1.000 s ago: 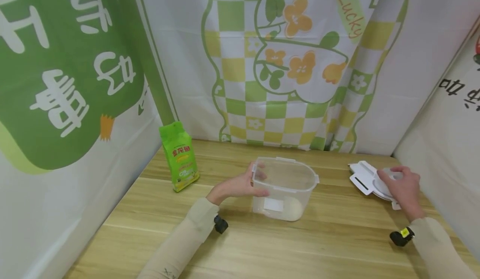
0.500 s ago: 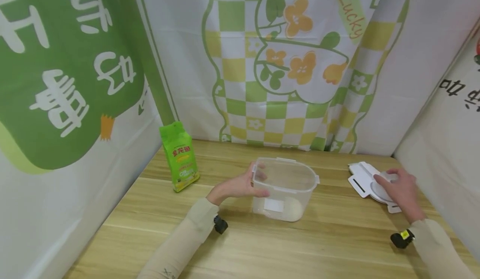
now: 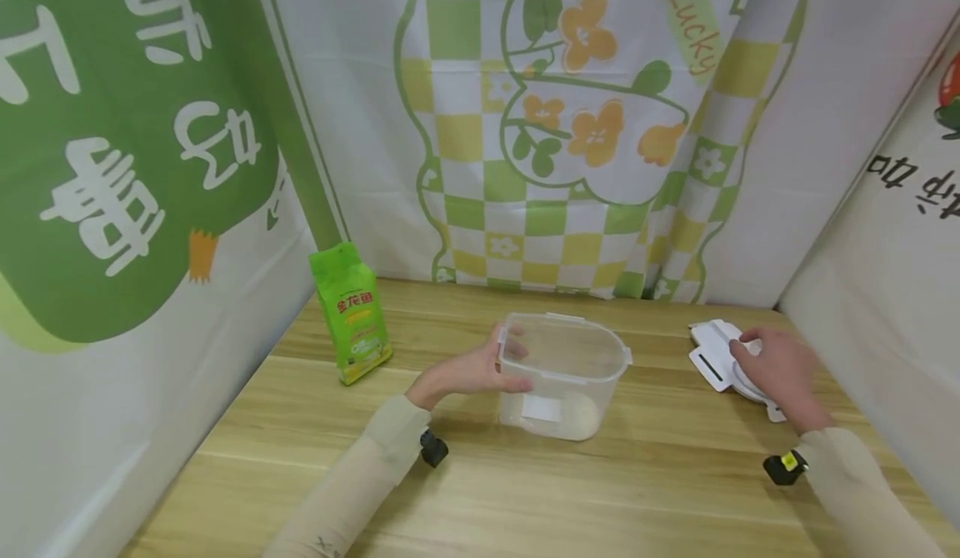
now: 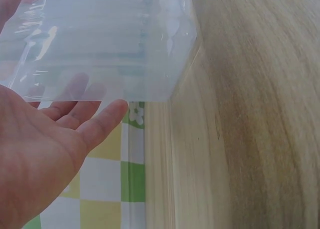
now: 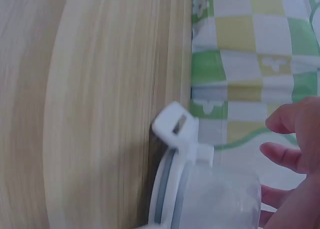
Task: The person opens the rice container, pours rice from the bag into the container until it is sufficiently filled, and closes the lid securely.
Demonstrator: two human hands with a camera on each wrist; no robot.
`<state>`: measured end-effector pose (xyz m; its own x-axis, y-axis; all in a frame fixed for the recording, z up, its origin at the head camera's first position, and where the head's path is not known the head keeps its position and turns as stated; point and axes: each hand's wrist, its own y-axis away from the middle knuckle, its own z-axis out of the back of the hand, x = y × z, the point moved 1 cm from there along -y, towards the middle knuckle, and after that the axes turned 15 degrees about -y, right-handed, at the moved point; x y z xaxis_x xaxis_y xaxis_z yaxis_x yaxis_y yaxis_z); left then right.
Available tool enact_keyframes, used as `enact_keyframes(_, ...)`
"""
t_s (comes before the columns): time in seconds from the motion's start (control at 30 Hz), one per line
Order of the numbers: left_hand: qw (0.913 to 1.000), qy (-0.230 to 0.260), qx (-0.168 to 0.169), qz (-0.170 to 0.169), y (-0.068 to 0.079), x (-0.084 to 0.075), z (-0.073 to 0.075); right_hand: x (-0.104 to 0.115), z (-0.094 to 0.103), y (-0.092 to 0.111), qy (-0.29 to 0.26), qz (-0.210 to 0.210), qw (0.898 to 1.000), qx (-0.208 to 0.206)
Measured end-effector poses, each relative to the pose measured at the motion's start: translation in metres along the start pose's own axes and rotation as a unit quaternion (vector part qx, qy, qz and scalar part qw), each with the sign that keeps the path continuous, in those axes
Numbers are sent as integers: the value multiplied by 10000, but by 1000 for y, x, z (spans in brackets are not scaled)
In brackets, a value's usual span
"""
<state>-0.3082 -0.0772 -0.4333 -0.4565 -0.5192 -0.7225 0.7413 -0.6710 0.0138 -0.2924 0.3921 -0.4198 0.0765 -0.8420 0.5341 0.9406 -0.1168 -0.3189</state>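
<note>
Lid: we find the lid at the right of the head frame, flat on the table; its length runs from upper left to lower right.
Right hand: the right hand is the nearer one to it, and is above its lower right part. In the right wrist view we see the fingers bent loosely and spread, beside the clear cup; whether the lower ones touch it, we cannot tell.
Box: the clear box stands upright near the middle, without cover, its long side going left to right; something pale lies at its bottom.
Left hand: the left hand grips the left end of the box, thumb at the near side, fingers behind.
Lid and box: we see them well apart, the lid to the right.
Table: the wooden table fills the lower frame.
Around: we see a green bag standing at centre left, and a checked cloth behind the table.
</note>
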Motion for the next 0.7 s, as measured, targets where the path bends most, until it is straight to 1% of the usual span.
enact_keyframes(0.13, 10000, 41, 23, -25, 1, -1, 0, 14, -13, 1, -455, 445, 9977, -234)
enact_keyframes(0.23, 10000, 70, 53, -7, 2, -1, -1, 21, -20, 2, -823, 758, 9932, -330)
enact_keyframes(0.33, 10000, 65, 60, -27, 1, -1, -1, 26, -25, 3, -1022, 982, 9891, -391)
enact_keyframes(0.47, 10000, -13, 46, -66, 0, 0, -1, 32, -28, 4, -1307, 1066, 9849, -386)
enact_keyframes(0.7, 9999, -67, 68, -73, 0, 0, 0, 40, -35, 9, -1696, 877, 9816, -95)
